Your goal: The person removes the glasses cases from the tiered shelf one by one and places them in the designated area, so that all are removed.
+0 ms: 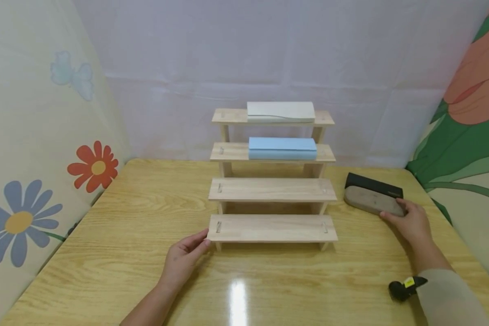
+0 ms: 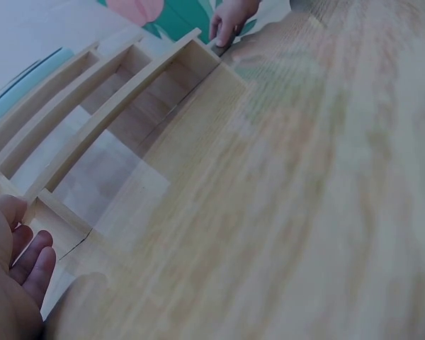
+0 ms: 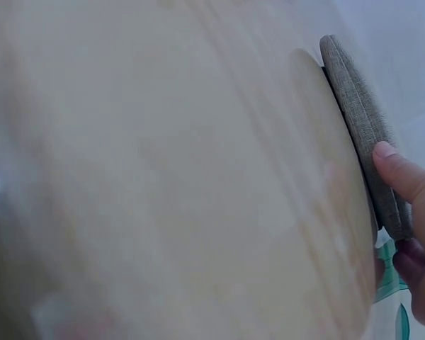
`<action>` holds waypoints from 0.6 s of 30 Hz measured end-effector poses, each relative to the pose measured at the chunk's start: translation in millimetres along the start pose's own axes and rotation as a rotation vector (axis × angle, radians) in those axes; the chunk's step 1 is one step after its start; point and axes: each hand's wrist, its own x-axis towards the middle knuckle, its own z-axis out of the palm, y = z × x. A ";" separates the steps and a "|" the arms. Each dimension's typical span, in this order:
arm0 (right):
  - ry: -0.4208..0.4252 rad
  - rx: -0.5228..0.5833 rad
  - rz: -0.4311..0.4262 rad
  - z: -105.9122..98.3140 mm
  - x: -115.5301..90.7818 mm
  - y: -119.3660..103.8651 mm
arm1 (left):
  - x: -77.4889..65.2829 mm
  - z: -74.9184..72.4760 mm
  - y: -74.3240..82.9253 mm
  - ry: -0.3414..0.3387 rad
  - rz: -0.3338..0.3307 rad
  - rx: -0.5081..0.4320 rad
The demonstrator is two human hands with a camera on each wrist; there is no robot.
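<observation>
Right hand [image 1: 412, 222] pinches the taupe case [image 1: 368, 199] at one end — long axis slanting far left to near right.

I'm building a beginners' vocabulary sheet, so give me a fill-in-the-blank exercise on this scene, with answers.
1. The white glasses case lies on the ____ tier of the wooden stepped shelf.
2. The lower glasses case on it is ____.
3. The right grip pinches the grey-brown glasses case; the neighbouring case is ____.
4. The left grip is at the shelf's ____ tier.

Answers: top; blue; black; bottom.
</observation>
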 end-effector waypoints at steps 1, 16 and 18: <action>0.001 0.003 0.001 -0.3 1.1 0.5 | 0.1 -0.2 -0.2 0.000 0.002 0.001; -0.009 0.027 0.008 -3.4 9.0 3.2 | 1.0 0.4 -2.1 0.009 0.020 0.004; -0.016 0.029 0.014 -3.3 9.3 3.7 | 0.7 0.5 -2.1 0.010 0.021 0.007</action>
